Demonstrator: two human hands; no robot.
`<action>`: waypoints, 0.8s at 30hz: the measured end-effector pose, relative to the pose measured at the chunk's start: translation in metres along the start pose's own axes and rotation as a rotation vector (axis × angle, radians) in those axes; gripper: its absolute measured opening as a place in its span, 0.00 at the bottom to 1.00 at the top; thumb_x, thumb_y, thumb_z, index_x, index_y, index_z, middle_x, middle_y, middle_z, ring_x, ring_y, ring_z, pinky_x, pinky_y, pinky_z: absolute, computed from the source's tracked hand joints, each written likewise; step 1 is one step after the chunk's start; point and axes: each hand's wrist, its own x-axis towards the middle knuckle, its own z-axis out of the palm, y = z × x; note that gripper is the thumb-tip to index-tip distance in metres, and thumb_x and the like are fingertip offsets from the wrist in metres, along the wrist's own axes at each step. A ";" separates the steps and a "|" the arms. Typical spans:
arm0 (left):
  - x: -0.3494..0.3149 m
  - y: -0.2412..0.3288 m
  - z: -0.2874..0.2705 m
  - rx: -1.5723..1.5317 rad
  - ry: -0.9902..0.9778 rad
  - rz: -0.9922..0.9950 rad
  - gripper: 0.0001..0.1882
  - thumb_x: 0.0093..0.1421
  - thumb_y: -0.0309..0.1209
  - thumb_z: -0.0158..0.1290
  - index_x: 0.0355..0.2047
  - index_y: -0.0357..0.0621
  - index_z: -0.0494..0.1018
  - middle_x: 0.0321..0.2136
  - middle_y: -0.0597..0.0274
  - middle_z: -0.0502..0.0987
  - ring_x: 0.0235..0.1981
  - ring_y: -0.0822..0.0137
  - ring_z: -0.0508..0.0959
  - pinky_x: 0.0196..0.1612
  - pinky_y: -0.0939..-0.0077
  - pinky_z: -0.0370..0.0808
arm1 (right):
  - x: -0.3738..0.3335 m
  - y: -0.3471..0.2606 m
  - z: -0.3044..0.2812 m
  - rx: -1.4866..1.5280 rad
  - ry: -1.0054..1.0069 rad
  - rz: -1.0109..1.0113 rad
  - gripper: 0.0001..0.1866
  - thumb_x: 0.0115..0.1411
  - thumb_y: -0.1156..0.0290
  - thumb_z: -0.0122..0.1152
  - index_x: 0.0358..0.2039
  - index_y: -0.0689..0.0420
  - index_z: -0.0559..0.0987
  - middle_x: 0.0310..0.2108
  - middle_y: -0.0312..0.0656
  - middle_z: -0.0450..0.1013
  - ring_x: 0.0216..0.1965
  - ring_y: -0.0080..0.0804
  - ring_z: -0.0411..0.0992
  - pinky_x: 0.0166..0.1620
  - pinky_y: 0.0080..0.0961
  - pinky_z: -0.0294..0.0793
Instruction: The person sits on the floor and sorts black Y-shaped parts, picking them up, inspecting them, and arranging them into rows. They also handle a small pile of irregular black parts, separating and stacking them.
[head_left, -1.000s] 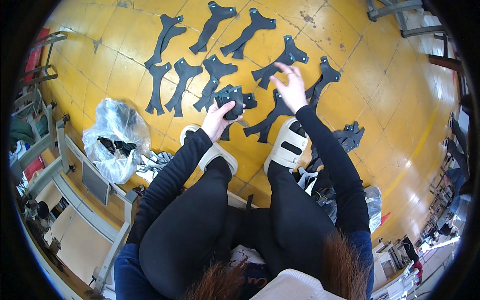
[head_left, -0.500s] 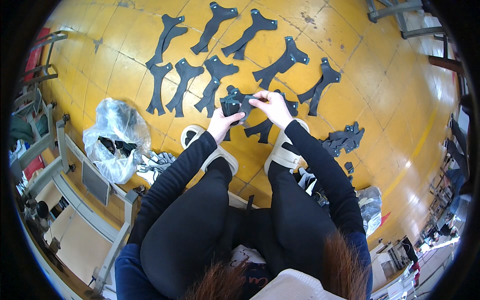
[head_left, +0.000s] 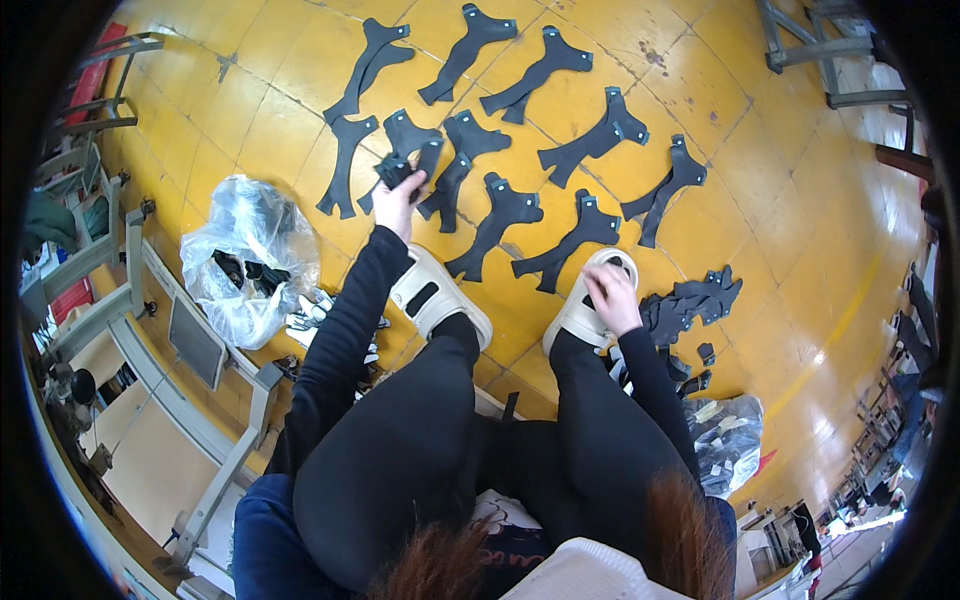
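My left hand is closed around a small stack of dark fabric pieces. It hangs over the left part of the laid-out rows and partly covers a forked fabric piece there. Above my right shoe is my right hand, its fingers curled in and nothing visible in them. Several flat, dark grey, forked fabric pieces with small pale tags lie spread on the floor, among them one piece between my feet and another just ahead of the right shoe.
On the left sits a clear plastic bag with dark items inside, beside a metal frame. A heap of dark fabric pieces lies right of my right shoe, with another plastic bag nearer me. Yellow tiles cover the floor.
My hands have parted. The left has carried the stack out to the left; the right has let go of it and drawn back over the right shoe. The whole view has shifted slightly.
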 end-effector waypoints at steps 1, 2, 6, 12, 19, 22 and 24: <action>0.001 0.010 -0.003 -0.018 0.080 -0.011 0.11 0.51 0.21 0.60 0.36 0.42 0.75 0.30 0.66 0.76 0.27 0.71 0.75 0.33 0.79 0.73 | -0.009 -0.003 -0.002 -0.046 0.010 -0.066 0.09 0.54 0.74 0.60 0.37 0.55 0.79 0.38 0.41 0.75 0.42 0.42 0.72 0.48 0.35 0.69; 0.008 0.014 -0.011 -0.064 0.102 0.000 0.10 0.52 0.20 0.59 0.36 0.41 0.74 0.31 0.64 0.76 0.29 0.70 0.75 0.34 0.77 0.73 | -0.015 -0.006 -0.002 -0.093 0.020 -0.133 0.10 0.53 0.74 0.61 0.38 0.55 0.79 0.39 0.40 0.75 0.43 0.41 0.72 0.50 0.36 0.68; 0.023 0.020 -0.033 -0.134 0.168 0.044 0.12 0.53 0.18 0.57 0.38 0.43 0.73 0.33 0.64 0.75 0.34 0.68 0.76 0.36 0.72 0.76 | -0.018 -0.012 0.005 -0.136 0.110 -0.051 0.12 0.51 0.76 0.60 0.38 0.53 0.78 0.41 0.38 0.74 0.43 0.41 0.72 0.50 0.37 0.68; 0.033 0.016 -0.049 -0.123 0.216 0.031 0.13 0.52 0.18 0.57 0.39 0.44 0.73 0.32 0.64 0.76 0.30 0.69 0.76 0.33 0.74 0.76 | -0.017 -0.006 0.005 -0.108 0.128 -0.060 0.13 0.50 0.77 0.59 0.38 0.52 0.78 0.41 0.38 0.74 0.43 0.40 0.72 0.49 0.36 0.68; 0.041 0.032 -0.047 -0.127 0.191 0.050 0.13 0.53 0.19 0.57 0.39 0.45 0.73 0.32 0.65 0.75 0.31 0.70 0.75 0.36 0.74 0.75 | -0.018 -0.004 0.007 -0.110 0.109 -0.059 0.12 0.50 0.77 0.59 0.37 0.52 0.78 0.41 0.38 0.75 0.44 0.40 0.72 0.50 0.36 0.68; 0.037 0.032 -0.036 -0.139 0.142 0.045 0.12 0.55 0.19 0.56 0.38 0.46 0.73 0.33 0.66 0.75 0.32 0.71 0.75 0.37 0.73 0.75 | -0.018 -0.003 0.009 -0.109 0.138 -0.058 0.12 0.50 0.77 0.59 0.37 0.53 0.78 0.40 0.38 0.75 0.44 0.40 0.72 0.50 0.36 0.68; 0.031 0.028 -0.027 -0.148 0.158 0.049 0.13 0.53 0.19 0.57 0.39 0.45 0.73 0.33 0.66 0.76 0.30 0.70 0.75 0.36 0.75 0.75 | -0.018 -0.006 0.008 -0.105 0.147 -0.057 0.11 0.50 0.77 0.59 0.36 0.53 0.78 0.40 0.39 0.75 0.43 0.40 0.73 0.49 0.36 0.68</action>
